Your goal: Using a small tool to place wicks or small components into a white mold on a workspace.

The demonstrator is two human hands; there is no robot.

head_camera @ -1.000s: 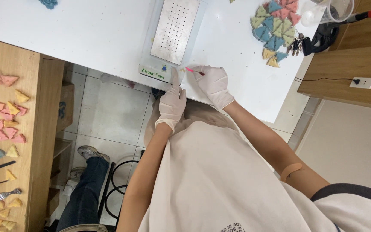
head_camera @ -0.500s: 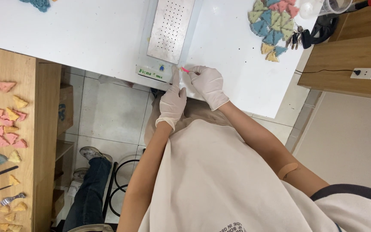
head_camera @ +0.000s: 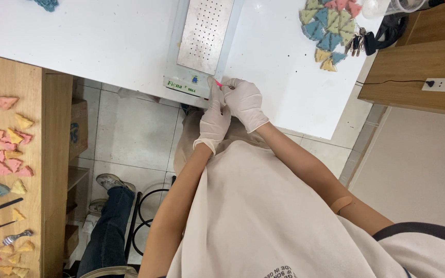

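Small thin pink stick-like piece pinched between both white-gloved hands at near edge of white table, beside perforated metal plate. Left hand, right hand: fingers closed narrow on it. Likely light, fragile; grip near tip.

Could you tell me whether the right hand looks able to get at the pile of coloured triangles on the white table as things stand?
Probably yes: the right hand is on the same white table as the coloured triangles, with only bare tabletop between them.
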